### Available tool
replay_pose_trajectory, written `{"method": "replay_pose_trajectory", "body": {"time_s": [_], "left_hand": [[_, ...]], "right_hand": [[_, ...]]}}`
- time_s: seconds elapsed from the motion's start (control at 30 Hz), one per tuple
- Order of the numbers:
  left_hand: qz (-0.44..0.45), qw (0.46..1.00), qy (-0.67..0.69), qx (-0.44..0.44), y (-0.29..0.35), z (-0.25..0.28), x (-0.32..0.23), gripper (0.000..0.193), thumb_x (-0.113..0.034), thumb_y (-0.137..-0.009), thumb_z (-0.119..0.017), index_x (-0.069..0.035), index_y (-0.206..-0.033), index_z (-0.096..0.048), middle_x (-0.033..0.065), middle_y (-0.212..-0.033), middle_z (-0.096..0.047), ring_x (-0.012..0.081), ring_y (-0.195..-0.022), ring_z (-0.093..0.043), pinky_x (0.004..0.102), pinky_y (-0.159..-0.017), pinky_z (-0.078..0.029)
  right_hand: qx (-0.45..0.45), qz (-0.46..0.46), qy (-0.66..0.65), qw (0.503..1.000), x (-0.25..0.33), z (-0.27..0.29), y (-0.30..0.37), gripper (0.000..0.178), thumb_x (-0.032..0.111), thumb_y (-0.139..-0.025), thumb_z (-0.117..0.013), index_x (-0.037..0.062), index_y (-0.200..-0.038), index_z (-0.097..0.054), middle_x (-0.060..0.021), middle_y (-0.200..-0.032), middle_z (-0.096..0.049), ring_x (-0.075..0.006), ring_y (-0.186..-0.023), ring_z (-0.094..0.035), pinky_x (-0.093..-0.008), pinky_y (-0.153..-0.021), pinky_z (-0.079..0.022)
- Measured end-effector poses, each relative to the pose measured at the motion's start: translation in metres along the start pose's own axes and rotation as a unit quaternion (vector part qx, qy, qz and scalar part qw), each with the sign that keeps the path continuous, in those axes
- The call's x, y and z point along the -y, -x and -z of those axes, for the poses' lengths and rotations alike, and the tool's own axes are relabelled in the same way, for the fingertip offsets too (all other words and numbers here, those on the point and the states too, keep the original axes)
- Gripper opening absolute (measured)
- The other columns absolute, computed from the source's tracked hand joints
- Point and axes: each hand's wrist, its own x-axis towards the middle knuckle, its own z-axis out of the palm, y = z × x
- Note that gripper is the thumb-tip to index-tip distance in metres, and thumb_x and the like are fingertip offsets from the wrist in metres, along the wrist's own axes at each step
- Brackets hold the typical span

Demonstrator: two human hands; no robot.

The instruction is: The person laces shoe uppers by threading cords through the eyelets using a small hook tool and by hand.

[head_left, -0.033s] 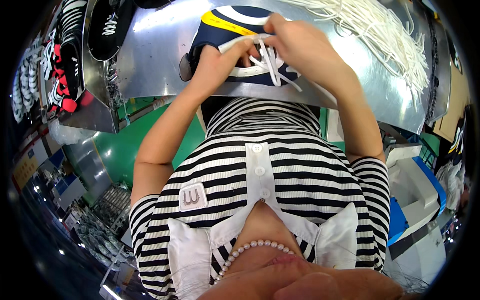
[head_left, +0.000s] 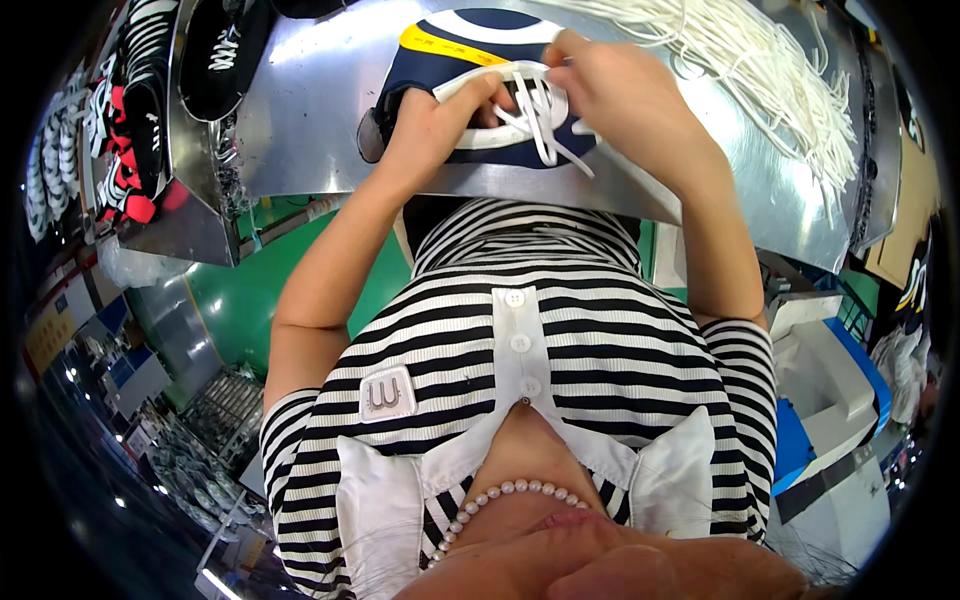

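Observation:
A navy shoe [head_left: 408,72] with a yellow stripe and a white band lies on the metal table just in front of me. White shoelaces [head_left: 545,125] cross its opening, and a loose end hangs toward the near edge. My left hand [head_left: 440,118] grips the shoe by the white-lined opening, its fingers partly hidden inside. Over the shoe's right part, my right hand [head_left: 625,100] is closed, thumb and forefinger pinched beside the lace row. What sits between those fingertips is hidden.
A heap of loose white laces [head_left: 760,90] spreads over the table's right side. Black shoes [head_left: 215,60] stand at the left, beside black, white and red ones [head_left: 130,150]. The metal table's near edge [head_left: 350,190] runs in front of my body.
My right hand has shifted slightly to the right, off the lace row, uncovering more of the laces. My left hand's grip on the shoe has moved only slightly.

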Motion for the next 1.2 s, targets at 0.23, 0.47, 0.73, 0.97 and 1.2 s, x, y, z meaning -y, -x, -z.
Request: {"method": "replay_pose_trajectory", "body": {"time_s": [0.23, 0.47, 0.73, 0.97, 1.2], "left_hand": [[0.016, 0.997, -0.057, -0.039, -0.003, -0.014, -0.012, 0.027, -0.009, -0.087, -0.075, 0.001, -0.111, -0.067, 0.0042, -0.101, -0.071, 0.0104, -0.089, -0.065, 0.0258, -0.08, -0.053], [0.057, 0.996, -0.048, -0.049, -0.013, -0.018, -0.015, 0.033, -0.01, -0.084, -0.077, 0.0, -0.114, -0.066, 0.0042, -0.106, -0.07, 0.0118, -0.092, -0.066, 0.0266, -0.082, -0.052], [0.001, 0.907, 0.419, 0.042, 0.057, 0.045, -0.065, 0.022, -0.011, -0.086, -0.067, 0.0, -0.104, -0.062, 0.0078, -0.099, -0.06, 0.0172, -0.091, -0.057, 0.0302, -0.082, -0.045], [-0.179, 0.86, 0.476, -0.03, 0.116, 0.084, -0.108, 0.016, 0.007, -0.075, -0.067, -0.007, -0.079, -0.06, 0.0058, -0.085, -0.056, 0.0164, -0.079, -0.054, 0.0278, -0.064, -0.042], [-0.333, 0.834, -0.426, -0.108, 0.048, -0.024, -0.017, 0.014, -0.003, -0.076, -0.076, -0.003, -0.087, -0.067, 0.008, -0.099, -0.062, 0.0259, -0.094, -0.058, 0.0334, -0.081, -0.047]], "right_hand": [[-0.261, 0.025, -0.101, 0.96, -0.026, -0.068, -0.013, 0.017, 0.02, -0.096, -0.059, 0.0085, -0.107, -0.062, -0.0121, -0.09, -0.071, -0.0312, -0.079, -0.068, -0.0417, -0.067, -0.053], [-0.252, 0.043, -0.055, 0.965, -0.029, -0.073, -0.021, 0.018, 0.02, -0.096, -0.058, 0.0055, -0.107, -0.059, -0.012, -0.092, -0.07, -0.0315, -0.072, -0.068, -0.0399, -0.064, -0.054], [-0.238, -0.038, -0.015, 0.971, -0.032, -0.078, -0.028, 0.022, 0.023, -0.099, -0.054, 0.0076, -0.114, -0.058, -0.0144, -0.092, -0.071, -0.0359, -0.078, -0.067, -0.0451, -0.066, -0.053], [-0.231, -0.064, -0.024, 0.971, -0.028, -0.072, -0.026, 0.025, 0.026, -0.098, -0.055, 0.0042, -0.108, -0.06, -0.0159, -0.092, -0.071, -0.0324, -0.081, -0.07, -0.0424, -0.069, -0.055], [-0.229, 0.005, -0.157, 0.961, -0.016, -0.046, 0.009, 0.039, 0.032, -0.091, -0.067, 0.0042, -0.116, -0.059, -0.0138, -0.086, -0.07, -0.03, -0.078, -0.069, -0.0391, -0.069, -0.052]]}}
